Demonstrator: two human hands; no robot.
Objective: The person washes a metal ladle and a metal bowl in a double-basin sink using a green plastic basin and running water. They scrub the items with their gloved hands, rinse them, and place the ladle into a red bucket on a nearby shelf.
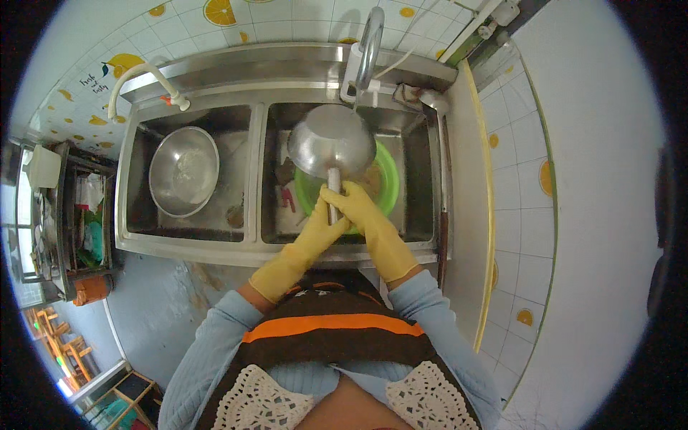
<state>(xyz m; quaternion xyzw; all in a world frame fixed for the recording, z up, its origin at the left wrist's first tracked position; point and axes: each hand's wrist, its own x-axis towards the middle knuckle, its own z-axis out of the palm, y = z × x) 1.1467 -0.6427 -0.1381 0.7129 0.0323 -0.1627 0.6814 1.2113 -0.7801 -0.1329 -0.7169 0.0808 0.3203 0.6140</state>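
In yellow rubber gloves, my left hand [320, 227] and my right hand [359, 207] are both closed around the straight handle of a metal wok [332, 137]. The wok is tipped, with what looks like its outer base facing up, and it hangs over the right sink basin [419, 215]. Below it sits a bright green plastic basin [391, 183], partly hidden by the wok and my gloves; brownish matter shows inside. A chrome faucet [371, 48] reaches over the wok's far edge. Whether water is running is hard to tell.
In the left sink basin [231, 134] lies a steel bowl [184, 171]. A cream faucet [142, 70] stands behind it. A long-handled ladle [443, 156] rests along the sink's right edge, near a yellow-edged partition [486, 204]. A red item [287, 199] lies left of the green basin.
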